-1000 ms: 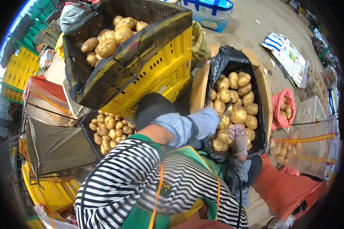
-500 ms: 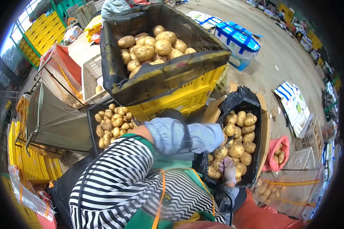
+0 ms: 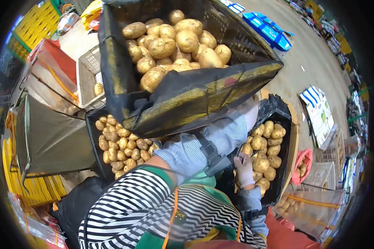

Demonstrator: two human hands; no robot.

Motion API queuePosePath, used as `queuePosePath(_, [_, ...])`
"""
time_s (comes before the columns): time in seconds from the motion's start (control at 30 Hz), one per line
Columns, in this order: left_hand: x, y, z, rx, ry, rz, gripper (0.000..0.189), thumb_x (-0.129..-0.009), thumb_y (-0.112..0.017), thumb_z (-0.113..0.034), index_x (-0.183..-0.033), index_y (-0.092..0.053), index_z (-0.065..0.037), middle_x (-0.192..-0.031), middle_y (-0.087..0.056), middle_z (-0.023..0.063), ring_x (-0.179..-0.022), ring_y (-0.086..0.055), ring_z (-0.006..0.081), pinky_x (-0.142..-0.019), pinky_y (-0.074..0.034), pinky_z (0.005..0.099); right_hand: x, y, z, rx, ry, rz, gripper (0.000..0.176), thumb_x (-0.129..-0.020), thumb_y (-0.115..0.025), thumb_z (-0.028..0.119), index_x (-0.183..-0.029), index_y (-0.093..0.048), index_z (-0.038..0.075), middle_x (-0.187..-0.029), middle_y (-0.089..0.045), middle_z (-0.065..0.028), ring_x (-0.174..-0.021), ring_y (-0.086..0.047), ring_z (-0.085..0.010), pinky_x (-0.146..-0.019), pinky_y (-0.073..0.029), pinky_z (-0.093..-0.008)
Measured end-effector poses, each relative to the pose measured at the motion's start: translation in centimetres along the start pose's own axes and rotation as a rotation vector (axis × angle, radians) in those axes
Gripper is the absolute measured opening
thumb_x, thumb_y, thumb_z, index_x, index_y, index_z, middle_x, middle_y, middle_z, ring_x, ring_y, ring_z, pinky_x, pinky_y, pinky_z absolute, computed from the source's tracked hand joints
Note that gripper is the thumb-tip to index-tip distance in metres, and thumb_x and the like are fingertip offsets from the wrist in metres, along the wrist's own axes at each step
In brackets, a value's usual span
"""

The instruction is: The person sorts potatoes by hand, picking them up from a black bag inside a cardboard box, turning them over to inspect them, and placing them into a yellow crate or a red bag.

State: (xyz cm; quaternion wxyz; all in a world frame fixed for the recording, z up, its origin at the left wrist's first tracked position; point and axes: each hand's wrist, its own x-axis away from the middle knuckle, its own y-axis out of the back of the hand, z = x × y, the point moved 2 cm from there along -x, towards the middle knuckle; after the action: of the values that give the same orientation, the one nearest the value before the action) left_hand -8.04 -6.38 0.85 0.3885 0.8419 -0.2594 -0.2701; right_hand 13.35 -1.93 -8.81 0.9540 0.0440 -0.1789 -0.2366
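A cardboard box (image 3: 295,139) lined with a black plastic bag (image 3: 277,107) holds large potatoes (image 3: 260,164). My right hand (image 3: 244,171), in a thin pale glove, is at the left side of this box. Its fingers are bent together at the edge of the black plastic bag, beside the potatoes. My left arm crosses in front of me in a blue checked sleeve. My left hand (image 3: 252,114) is by the far left corner of the box, under the rim of the raised crate; its fingers are hidden.
A black-lined crate (image 3: 203,97) of large potatoes stands high in front. Smaller potatoes fill a black container (image 3: 96,155) at left. A grey plastic crate (image 3: 87,76), a red bag (image 3: 305,159) of potatoes, and a blue-and-white carton (image 3: 270,31) stand around.
My left hand has moved up out of the potatoes toward the raised crate's rim. My right hand has moved up from the potatoes to the bag's edge. The view has shifted.
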Motion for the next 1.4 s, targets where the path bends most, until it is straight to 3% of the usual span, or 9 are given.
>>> queuePosePath(0.07, [-1.7,-4.0,-0.9,0.872,0.065,0.003,0.029,-0.092,-0.054,-0.021,-0.109,-0.056,0.002,-0.093,-0.064,0.0199,-0.083,-0.065,0.0317,-0.073,-0.053,0.0365,-0.1,-0.4,0.3,0.053,-0.038,-0.020,0.022,-0.089,-0.063,0.010,-0.107,-0.057,0.000,-0.087,-0.056,-0.0003,-0.077,-0.051,-0.0086,-0.068,-0.044,-0.0228])
queuePosePath(0.2, [1.4,-5.1,-2.3,-0.110,-0.386,0.894,0.028,-0.087,-0.059,-0.024,-0.105,-0.064,-0.003,-0.092,-0.068,0.0187,-0.096,-0.067,0.0301,-0.084,-0.053,0.0400,-2.4,0.3,-5.9,0.437,0.384,0.077,0.023,-0.090,-0.058,0.010,-0.111,-0.056,0.000,-0.089,-0.059,0.0013,-0.080,-0.052,-0.0072,-0.071,-0.044,-0.0225])
queuePosePath(0.23, [0.8,-12.4,1.6,-0.407,-0.602,0.633,0.024,-0.085,-0.061,-0.026,-0.098,-0.067,-0.007,-0.093,-0.069,0.0184,-0.094,-0.067,0.0313,-0.081,-0.054,0.0419,-0.6,0.6,-2.1,0.272,0.122,0.122,0.027,-0.092,-0.058,0.012,-0.115,-0.056,0.000,-0.091,-0.060,0.0002,-0.083,-0.054,-0.0074,-0.074,-0.045,-0.0228])
queuePosePath(0.4, [-2.2,0.6,-1.5,0.557,0.192,-0.054,0.043,-0.090,-0.065,-0.024,-0.117,-0.057,0.009,-0.107,-0.066,0.0221,-0.099,-0.066,0.0265,-0.083,-0.053,0.0363,1.4,4.7,-3.0,-0.135,-0.145,0.047,0.023,-0.094,-0.059,0.012,-0.112,-0.061,-0.001,-0.104,-0.064,-0.0048,-0.092,-0.060,-0.0132,-0.081,-0.050,-0.0269])
queuePosePath(0.47, [-0.7,1.9,-4.3,0.789,0.166,-0.022,0.045,-0.091,-0.064,-0.023,-0.121,-0.054,0.010,-0.109,-0.065,0.0198,-0.098,-0.065,0.0229,-0.082,-0.053,0.0330,-0.2,8.5,-4.1,0.876,0.479,0.168,0.042,-0.088,-0.069,0.015,-0.125,-0.055,-0.002,-0.092,-0.064,-0.0047,-0.086,-0.058,-0.0092,-0.077,-0.048,-0.0242])
queuePosePath(0.53, [0.3,2.3,-6.3,1.118,0.157,0.054,0.045,-0.094,-0.063,-0.022,-0.125,-0.053,0.008,-0.110,-0.063,0.0129,-0.094,-0.063,0.0160,-0.079,-0.051,0.0251,-2.0,11.2,-6.1,0.043,-0.334,-0.237,0.037,-0.087,-0.069,0.015,-0.118,-0.058,-0.003,-0.091,-0.065,-0.0051,-0.084,-0.059,-0.0097,-0.076,-0.049,-0.0250])
queuePosePath(0.8, [-2.4,1.0,-5.6,1.252,0.326,0.014,0.040,-0.094,-0.060,-0.018,-0.125,-0.052,0.007,-0.110,-0.062,0.0155,-0.092,-0.065,0.0210,-0.079,-0.054,0.0301,-10.4,7.9,-1.0,0.859,-0.158,-0.340,0.087,-0.075,-0.075,0.032,-0.146,-0.032,0.008,-0.135,-0.047,-0.0276,-0.123,-0.050,-0.0428,-0.103,-0.043,-0.0436])
queuePosePath(1.07, [-2.7,-0.2,-5.2,1.312,0.296,0.196,0.035,-0.093,-0.062,-0.016,-0.121,-0.056,0.004,-0.104,-0.065,0.0144,-0.092,-0.066,0.0215,-0.078,-0.054,0.0289,-8.2,9.8,-0.5,-0.048,0.158,-0.290,0.078,-0.069,-0.083,0.011,-0.134,-0.043,-0.002,-0.127,-0.055,-0.0189,-0.115,-0.057,-0.0261,-0.097,-0.048,-0.0342])
queuePosePath(1.4, [1.6,1.0,-7.8,1.184,-0.085,0.974,0.050,-0.085,-0.058,-0.003,-0.134,-0.051,0.004,-0.132,-0.057,0.0110,-0.126,-0.050,0.0193,-0.107,-0.037,0.0310,4.0,8.2,11.9,0.944,0.677,-0.629,0.079,-0.061,-0.083,0.017,-0.133,-0.052,0.009,-0.126,-0.053,-0.0163,-0.116,-0.051,-0.0366,-0.098,-0.042,-0.0460])
